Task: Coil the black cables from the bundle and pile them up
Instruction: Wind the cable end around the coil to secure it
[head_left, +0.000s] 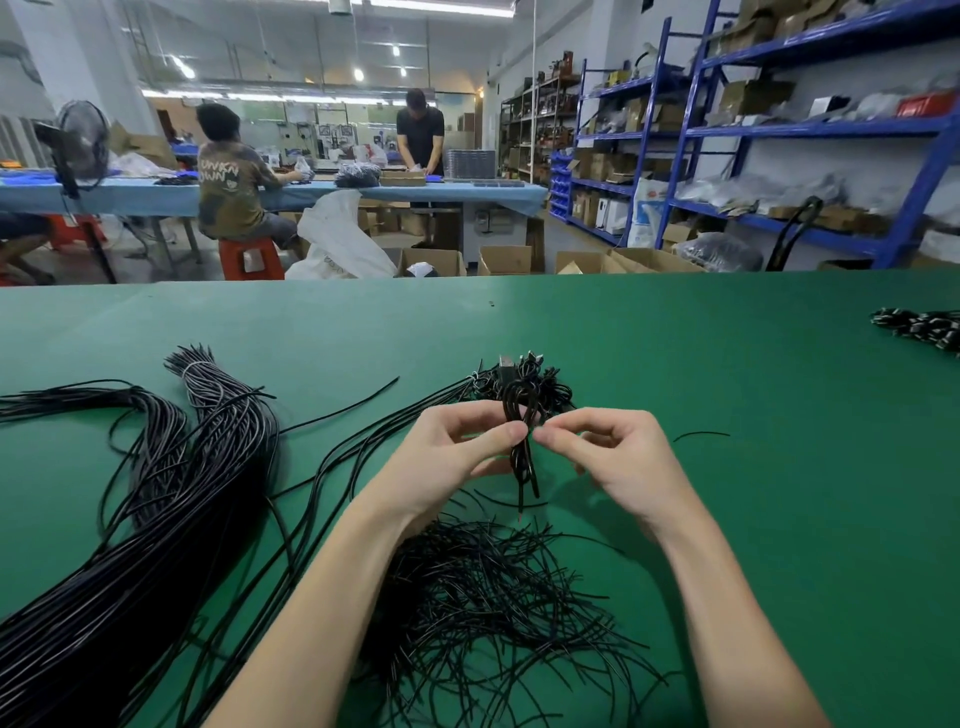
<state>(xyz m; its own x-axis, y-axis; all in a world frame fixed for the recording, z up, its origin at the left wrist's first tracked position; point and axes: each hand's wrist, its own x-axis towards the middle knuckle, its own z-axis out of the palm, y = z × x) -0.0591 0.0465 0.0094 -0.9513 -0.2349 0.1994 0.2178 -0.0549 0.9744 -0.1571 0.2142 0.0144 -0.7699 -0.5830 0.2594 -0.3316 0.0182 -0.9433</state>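
**Coiling one black cable above the bench**

Working from left to right, the long bundle of black cables (156, 499) is seen lying across the left of the green bench (727, 467), loosely tied near its far end, with strands running from it toward the middle. Nearer the centre front, a heap of short black ties (483, 597) is spread under the forearms. The left hand (457, 452) is held above it, its grip pinched on the coiled cable (522, 441), which is folded into a narrow hank with a USB plug at its top. Behind the hank, the pile of finished coils (524, 384) rests on the bench. The right hand (608, 457) is brought in from the other side, its fingertips pressed together at the hank's waist, seemingly on a thin tie, though this cannot be made out. A second dark heap (919, 327) lies at the far right edge.

The step would be done well if the loops are kept even and squeezed flat by the left hand while the tie is twisted snugly at mid-length, so nothing springs loose when it is piled.

Little writing is legible: pale letters on a seated worker's shirt (223, 176) can be partly read as "UNKN OWN".
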